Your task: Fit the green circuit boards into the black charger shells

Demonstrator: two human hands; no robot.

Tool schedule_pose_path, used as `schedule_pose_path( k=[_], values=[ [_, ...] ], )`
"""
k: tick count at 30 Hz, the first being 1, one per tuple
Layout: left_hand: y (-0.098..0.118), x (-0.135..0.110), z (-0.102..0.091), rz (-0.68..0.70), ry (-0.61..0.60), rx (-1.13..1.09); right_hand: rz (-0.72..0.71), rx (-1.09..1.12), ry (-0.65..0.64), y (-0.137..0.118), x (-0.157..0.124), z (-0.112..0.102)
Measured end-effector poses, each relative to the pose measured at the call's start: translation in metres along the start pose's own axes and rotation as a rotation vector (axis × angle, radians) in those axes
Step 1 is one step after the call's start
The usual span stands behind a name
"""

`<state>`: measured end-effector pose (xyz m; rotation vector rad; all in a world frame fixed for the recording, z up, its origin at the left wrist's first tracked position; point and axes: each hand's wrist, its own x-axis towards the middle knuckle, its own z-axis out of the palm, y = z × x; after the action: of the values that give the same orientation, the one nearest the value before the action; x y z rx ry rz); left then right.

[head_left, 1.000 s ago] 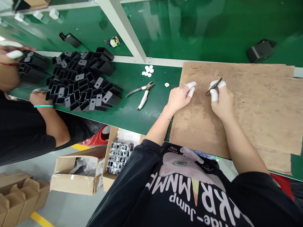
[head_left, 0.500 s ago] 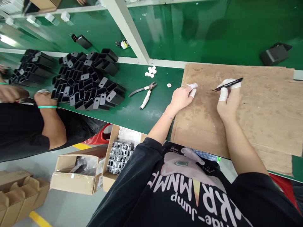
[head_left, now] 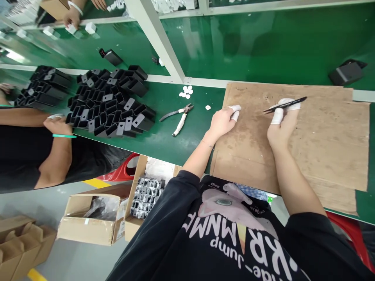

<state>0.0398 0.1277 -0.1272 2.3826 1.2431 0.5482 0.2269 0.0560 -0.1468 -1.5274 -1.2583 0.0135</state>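
My right hand (head_left: 280,124) rests on a brown cardboard sheet (head_left: 322,136) and pinches black tweezers (head_left: 284,104), held level with the tips pointing left. White finger cots cover its fingertips. My left hand (head_left: 223,120) lies curled at the sheet's left edge, also in finger cots, and nothing shows in it. A small white disc (head_left: 208,107) sits on the green table just left of that hand. A cluster of white discs (head_left: 185,91) lies farther back.
Cutting pliers (head_left: 178,115) lie on the green table (head_left: 164,136). Stacks of black rectangular housings (head_left: 109,101) fill the left side, where another person's arm (head_left: 58,134) rests. A black housing (head_left: 345,72) sits on the belt at far right. Open cardboard boxes (head_left: 90,218) stand on the floor.
My right hand lifted the tweezers from pointing down at the sheet to level, and shifted slightly right. The person at left lowered their raised hand. The camera tilted a little.
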Motion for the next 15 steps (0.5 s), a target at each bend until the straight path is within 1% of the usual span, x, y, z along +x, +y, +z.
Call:
schedule_pose_path(
  k=[2, 5, 7, 8, 10, 12, 14, 15],
  values=[
    [0.0, 0.0, 0.0, -0.004, -0.006, 0.004, 0.002, -0.014, -0.067, -0.001, 0.0, -0.001],
    [0.0, 0.0, 0.0, -0.004, -0.006, 0.002, 0.022, -0.104, -0.259, -0.004, 0.002, -0.002],
    [0.0, -0.001, -0.001, -0.006, -0.003, -0.002, 0.013, -0.163, -0.338, -0.006, 0.003, -0.001],
    [0.0, -0.001, -0.001, -0.007, -0.003, -0.006, -0.004, -0.181, -0.339, -0.006, 0.003, -0.001],
    [0.0, -0.001, -0.001, -0.008, -0.005, -0.014, -0.05, -0.186, -0.293, -0.003, 0.0, 0.001],
    [0.0, -0.001, -0.002, -0.003, -0.009, -0.017, -0.066, -0.145, -0.2, 0.001, -0.004, 0.002],
    [0.0, -0.001, -0.002, 0.002, -0.011, -0.014, -0.048, -0.072, -0.103, 0.006, -0.008, 0.003],
    [0.0, -0.001, -0.002, 0.005, -0.013, -0.012, -0.037, -0.044, -0.074, 0.007, -0.009, 0.003]
  ],
)
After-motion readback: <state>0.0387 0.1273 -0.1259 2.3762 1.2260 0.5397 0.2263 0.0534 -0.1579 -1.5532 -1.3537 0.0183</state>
